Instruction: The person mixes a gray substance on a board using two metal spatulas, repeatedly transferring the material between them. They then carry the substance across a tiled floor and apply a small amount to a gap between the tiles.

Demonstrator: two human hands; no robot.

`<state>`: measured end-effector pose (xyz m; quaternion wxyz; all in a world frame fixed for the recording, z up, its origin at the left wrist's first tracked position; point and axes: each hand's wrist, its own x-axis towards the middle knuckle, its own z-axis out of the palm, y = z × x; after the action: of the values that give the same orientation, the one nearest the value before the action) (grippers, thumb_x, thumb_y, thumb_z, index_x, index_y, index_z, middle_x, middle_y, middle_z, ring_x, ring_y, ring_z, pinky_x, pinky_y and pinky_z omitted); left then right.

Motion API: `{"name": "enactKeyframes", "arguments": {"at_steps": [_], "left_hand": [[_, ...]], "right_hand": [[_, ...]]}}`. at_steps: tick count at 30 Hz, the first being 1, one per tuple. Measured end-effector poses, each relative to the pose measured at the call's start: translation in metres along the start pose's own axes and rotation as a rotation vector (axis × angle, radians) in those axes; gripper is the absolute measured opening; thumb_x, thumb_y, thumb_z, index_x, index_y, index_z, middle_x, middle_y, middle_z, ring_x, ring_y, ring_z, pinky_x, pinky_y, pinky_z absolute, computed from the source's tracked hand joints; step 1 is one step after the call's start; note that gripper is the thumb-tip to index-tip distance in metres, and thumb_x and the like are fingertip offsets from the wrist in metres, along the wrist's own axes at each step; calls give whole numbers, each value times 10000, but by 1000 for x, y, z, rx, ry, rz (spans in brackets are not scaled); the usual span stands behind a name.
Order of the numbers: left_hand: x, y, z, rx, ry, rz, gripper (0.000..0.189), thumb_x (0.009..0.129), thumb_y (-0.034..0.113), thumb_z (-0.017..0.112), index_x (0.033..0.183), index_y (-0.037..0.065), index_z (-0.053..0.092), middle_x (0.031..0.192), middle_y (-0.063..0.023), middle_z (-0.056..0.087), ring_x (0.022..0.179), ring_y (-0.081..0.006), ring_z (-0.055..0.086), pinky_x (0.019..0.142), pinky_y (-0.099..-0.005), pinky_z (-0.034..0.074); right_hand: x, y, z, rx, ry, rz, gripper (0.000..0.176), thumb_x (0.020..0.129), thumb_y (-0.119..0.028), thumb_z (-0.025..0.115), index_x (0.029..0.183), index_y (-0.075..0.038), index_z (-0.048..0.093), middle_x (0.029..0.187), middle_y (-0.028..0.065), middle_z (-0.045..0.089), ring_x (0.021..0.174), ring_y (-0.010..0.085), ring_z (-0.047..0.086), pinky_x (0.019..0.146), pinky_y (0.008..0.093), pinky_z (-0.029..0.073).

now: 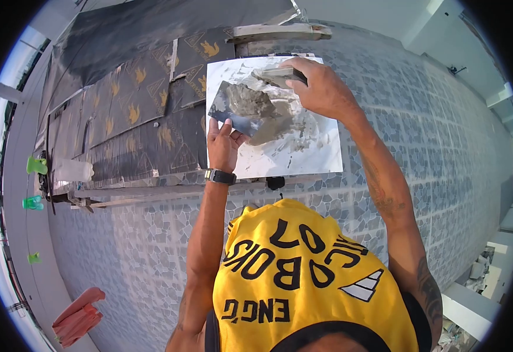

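Grey mortar (249, 101) is lying in one mound on one dark plate (240, 122), above one smeared white panel (318, 155).
The left hand's fingers (228, 125) are closing around the plate's near edge, some hidden beneath it; the right hand's fingers (299, 63) are gripping one flat tool (277, 75), its handle mostly covered by the hand. The panel is overlapping the end of one dark-covered table (145, 132), hiding that part. Three green objects (36, 165) are showing at left, too small to identify, and one red cloth (79, 317) is lying lower down.
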<state>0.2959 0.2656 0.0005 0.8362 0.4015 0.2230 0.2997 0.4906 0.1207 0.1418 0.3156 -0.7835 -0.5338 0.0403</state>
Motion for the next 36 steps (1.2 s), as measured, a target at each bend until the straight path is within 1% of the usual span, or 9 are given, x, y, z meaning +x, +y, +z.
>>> {"name": "enactKeyframes", "arguments": {"at_steps": [5,8,14,17,21,23,27,30,36], "left_hand": [[13,-5,-14,-105,-25,-130,425,1011,78,454,1428,118,385,1215,-32,589,1038,-201,634,876,-386,553],[16,4,-17,-69,-95,-156,421,1008,80,452,1424,124,402,1207,-19,597,1006,-172,641,884,-362,552],[26,30,-10,5,-181,-264,411,1006,95,460,1414,137,427,1162,10,625,951,-111,646,866,-319,553],[34,35,-15,25,-253,-323,410,1002,107,473,1409,145,441,1183,11,627,967,-94,647,850,-319,555],[34,44,-9,33,-268,-351,462,997,82,440,1455,55,387,1264,-61,602,1061,-142,636,889,-327,554],[37,46,-6,48,-276,-369,438,997,92,451,1433,85,414,1209,-26,631,992,-116,655,813,-309,557],[58,47,-24,52,-469,-421,422,992,89,451,1413,74,431,1170,-16,653,950,-105,670,706,-282,556],[60,52,-20,130,-419,-454,432,982,83,449,1413,65,431,1190,-25,648,936,-104,672,659,-268,551],[66,58,-12,200,-442,-507,468,973,83,438,1438,43,410,1260,-56,623,1010,-136,659,797,-304,552]], "right_hand": [[-19,8,-3,89,86,-59,332,894,-136,638,1214,-52,604,1089,205,686,983,358,660,868,389,516],[-35,19,10,212,209,58,306,900,-116,619,1201,-62,608,1104,181,673,1009,360,651,889,404,516],[-48,33,41,158,384,-200,317,900,-72,619,1216,-72,593,1150,150,650,1055,355,626,936,400,512],[-44,31,35,115,418,-221,310,902,-77,621,1210,-69,592,1119,150,656,1036,351,635,916,395,518],[-46,28,29,236,352,-31,296,901,-76,623,1195,-57,592,1127,157,656,1028,342,644,897,396,521],[-50,31,36,306,352,52,292,903,-80,622,1192,-51,588,1130,163,656,1030,339,648,891,395,522],[-52,44,57,277,487,-131,311,899,-52,622,1207,-56,579,1165,164,649,1063,334,642,908,389,521],[-52,47,65,307,532,-214,349,880,-7,625,1220,-64,575,1194,157,639,1093,336,631,929,388,519],[-60,54,72,237,449,-344,515,800,116,589,1274,-84,567,1258,127,619,1191,317,584,1024,391,493]]}}
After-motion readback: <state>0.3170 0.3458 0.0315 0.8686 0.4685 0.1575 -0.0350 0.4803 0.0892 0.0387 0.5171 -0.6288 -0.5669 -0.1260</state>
